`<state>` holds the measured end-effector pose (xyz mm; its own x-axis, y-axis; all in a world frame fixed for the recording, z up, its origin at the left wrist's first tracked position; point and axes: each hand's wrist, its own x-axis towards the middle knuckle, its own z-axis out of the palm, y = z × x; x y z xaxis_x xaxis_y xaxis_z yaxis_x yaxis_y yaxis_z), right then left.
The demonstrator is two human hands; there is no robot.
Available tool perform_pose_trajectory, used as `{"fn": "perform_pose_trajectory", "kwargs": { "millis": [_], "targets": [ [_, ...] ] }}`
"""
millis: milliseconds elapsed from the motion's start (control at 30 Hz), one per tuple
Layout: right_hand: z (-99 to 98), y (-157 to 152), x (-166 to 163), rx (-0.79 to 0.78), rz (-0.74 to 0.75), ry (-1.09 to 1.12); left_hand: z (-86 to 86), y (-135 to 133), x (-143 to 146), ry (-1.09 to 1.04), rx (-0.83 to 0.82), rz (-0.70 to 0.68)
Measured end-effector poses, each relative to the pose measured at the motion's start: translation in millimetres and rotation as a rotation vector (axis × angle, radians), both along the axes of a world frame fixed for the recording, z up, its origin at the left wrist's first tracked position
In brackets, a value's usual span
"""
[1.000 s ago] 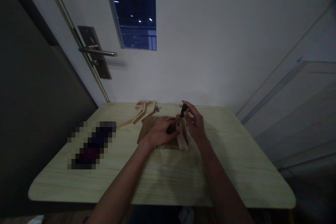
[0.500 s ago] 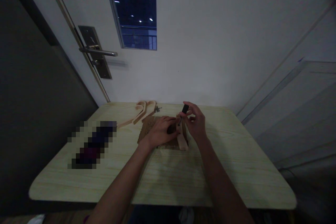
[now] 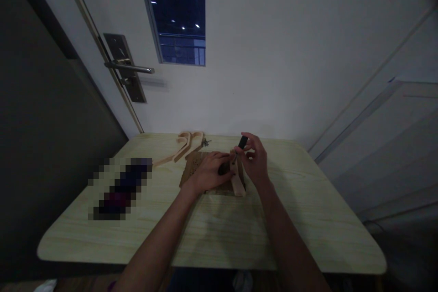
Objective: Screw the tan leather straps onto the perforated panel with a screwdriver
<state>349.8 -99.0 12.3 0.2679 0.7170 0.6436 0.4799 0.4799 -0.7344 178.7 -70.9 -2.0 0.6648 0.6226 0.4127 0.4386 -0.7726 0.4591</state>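
Observation:
A pale wooden hook (image 3: 237,183) lies along the right side of a brown board (image 3: 187,174) with small holes. My left hand (image 3: 210,171) spreads over the board, its thumb and fingertips holding the hook's left side; what is under the palm is hidden. Between the thumb and fingers of my right hand (image 3: 255,157) is the black handle of a screwdriver (image 3: 242,141). It tilts, and its tip meets the upper part of the hook, where a small dark spot shows.
More wooden hooks (image 3: 183,146) lie at the back left of the table (image 3: 219,232), beside a small pile of screws (image 3: 206,142). A blurred dark item (image 3: 125,187) is at the left. Behind the table stands a white door with a metal handle (image 3: 130,68).
The screwdriver's handle and my right fingers have shifted very slightly to the right. My left hand stays in place on the board.

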Motion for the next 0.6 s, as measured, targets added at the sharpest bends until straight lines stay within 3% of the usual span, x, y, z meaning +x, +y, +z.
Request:
{"fn": "perform_pose_trajectory", "kwargs": {
  "millis": [167,400,600],
  "targets": [
    [0.5,-2.8,0.9,0.000,0.013,-0.029,-1.4,0.4,0.1,-0.035,-0.002,-0.016],
    [0.7,-6.6,0.7,-0.087,0.188,0.057,0.4,1.3,0.7,-0.020,-0.015,-0.038],
    [0.0,-2.8,1.8,-0.105,0.121,0.116,3.2,-0.7,0.7,-0.004,-0.010,-0.024]
  ]
}}
